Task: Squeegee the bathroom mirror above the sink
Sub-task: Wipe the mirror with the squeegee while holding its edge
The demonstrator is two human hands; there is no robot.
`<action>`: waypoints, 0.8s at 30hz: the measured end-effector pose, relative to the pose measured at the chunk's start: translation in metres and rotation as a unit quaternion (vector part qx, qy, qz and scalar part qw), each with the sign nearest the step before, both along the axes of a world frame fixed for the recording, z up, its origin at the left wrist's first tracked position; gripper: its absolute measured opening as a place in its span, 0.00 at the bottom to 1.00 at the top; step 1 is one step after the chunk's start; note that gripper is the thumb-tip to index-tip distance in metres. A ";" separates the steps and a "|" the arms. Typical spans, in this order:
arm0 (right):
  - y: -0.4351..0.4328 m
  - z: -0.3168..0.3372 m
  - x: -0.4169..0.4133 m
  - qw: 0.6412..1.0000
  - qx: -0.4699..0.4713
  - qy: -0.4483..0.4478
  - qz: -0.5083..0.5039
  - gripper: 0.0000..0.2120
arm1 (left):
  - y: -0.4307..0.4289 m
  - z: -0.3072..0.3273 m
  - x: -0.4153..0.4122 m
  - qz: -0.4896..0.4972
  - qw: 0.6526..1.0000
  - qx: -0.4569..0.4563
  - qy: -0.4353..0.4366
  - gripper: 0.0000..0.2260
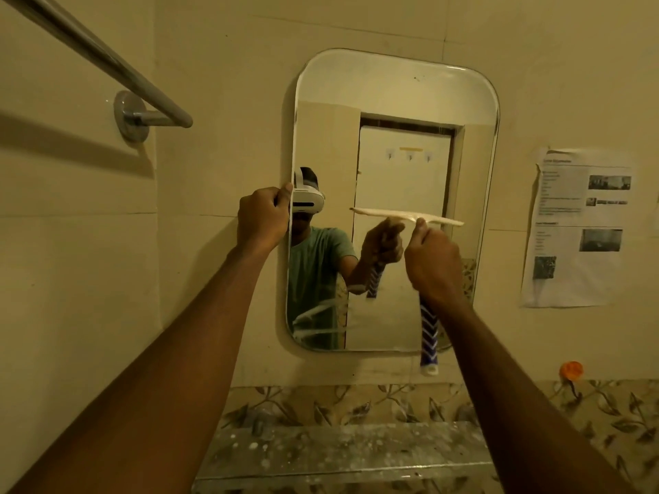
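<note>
A tall mirror (pixel 399 101) with rounded corners hangs on the beige tiled wall. My left hand (pixel 262 219) grips the mirror's left edge at mid height. My right hand (pixel 433 262) is closed around a squeegee (pixel 428 336) with a blue and white striped handle. Its pale blade (pixel 442 220) lies nearly level against the glass, a little below the mirror's middle, on the right half. The handle hangs down past the mirror's lower edge. The glass reflects a person in a green shirt and a closed door.
A metal towel rail (pixel 107 62) juts from the wall at upper left. A printed paper sheet (pixel 577 226) is stuck to the wall right of the mirror. An orange hook (pixel 571 370) sits below it. A speckled ledge (pixel 338 454) with a leaf-pattern tile band runs underneath.
</note>
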State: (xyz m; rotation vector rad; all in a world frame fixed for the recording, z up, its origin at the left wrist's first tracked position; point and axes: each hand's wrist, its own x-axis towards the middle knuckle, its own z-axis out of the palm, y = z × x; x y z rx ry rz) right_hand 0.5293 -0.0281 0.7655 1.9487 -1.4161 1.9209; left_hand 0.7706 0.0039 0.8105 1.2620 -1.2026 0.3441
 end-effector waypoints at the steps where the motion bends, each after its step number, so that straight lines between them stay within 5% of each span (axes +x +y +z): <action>1: -0.003 -0.006 -0.002 1.000 0.005 0.003 0.000 0.20 | 0.000 0.000 0.000 0.002 1.000 -0.002 -0.002 0.19; 10: 0.021 -0.150 0.025 0.995 0.095 -0.033 0.023 0.22 | 0.000 0.002 0.002 -0.031 0.999 0.017 0.028 0.20; 19: 0.018 -0.038 0.035 0.997 0.028 -0.015 0.065 0.17 | 0.010 -0.026 0.000 -0.042 0.996 0.055 0.058 0.22; 24: 0.026 -0.111 0.050 0.992 0.070 -0.019 0.106 0.15 | 0.012 -0.038 -0.003 -0.039 0.996 0.059 0.055 0.21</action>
